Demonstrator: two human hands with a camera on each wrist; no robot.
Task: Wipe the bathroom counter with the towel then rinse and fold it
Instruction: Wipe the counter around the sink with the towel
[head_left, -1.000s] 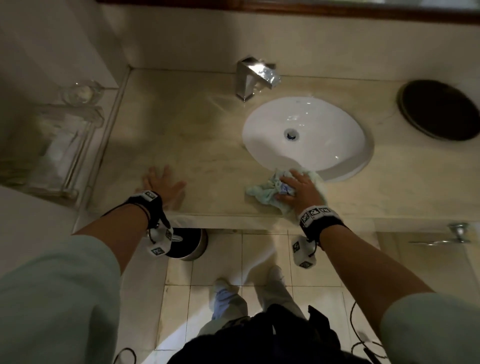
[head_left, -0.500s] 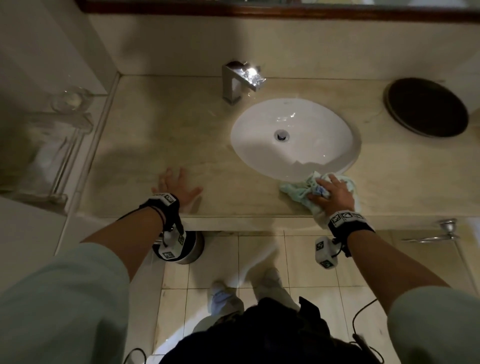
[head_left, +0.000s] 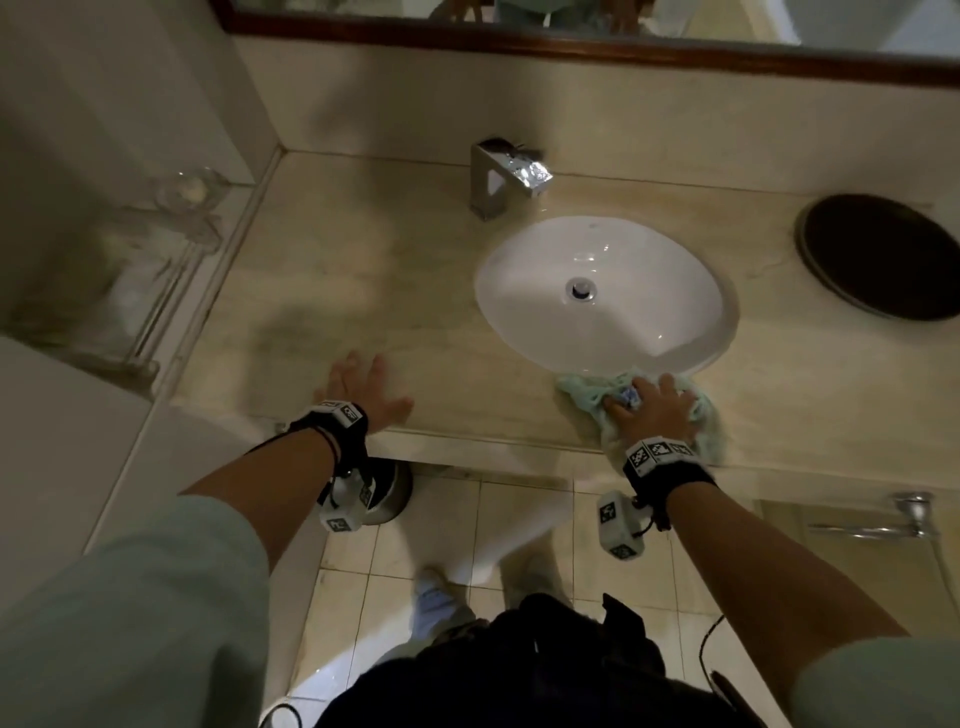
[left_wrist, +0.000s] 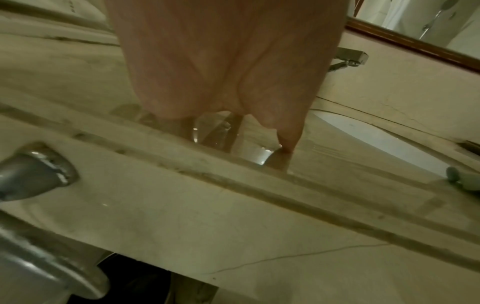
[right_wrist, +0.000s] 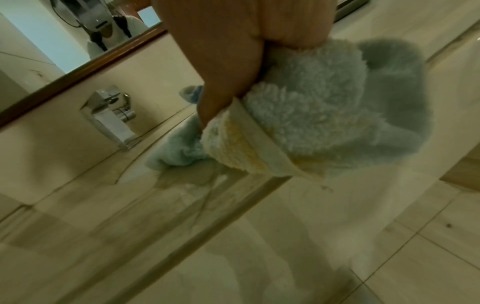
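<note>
Counter (head_left: 395, 291) is a beige stone slab taking up most of the head view, with the white oval sink (head_left: 605, 293) sunk into it right of centre, the chrome faucet (head_left: 506, 179) behind the sink and a dark round tray (head_left: 883, 257) at the far right. Task looks to be in the wiping stage — the pale blue towel (head_left: 587, 392) is bunched on the counter's front strip, just at the sink's near rim, and the right wrist view shows a wet smear beside it. Rinse and fold not yet done; no water seen running from the faucet. Right hand (head_left: 652, 410) lies on top of the towel with fingers curled into the cloth, pressing it down. Left hand (head_left: 363, 389) is flat on the counter near the front edge, fingers spread, holding nothing — probably bracing. How much of the counter is already wiped, cannot tell. Writing: no readable brand or label anywhere; only black-and-white square marker patterns on the wrist bands.
</note>
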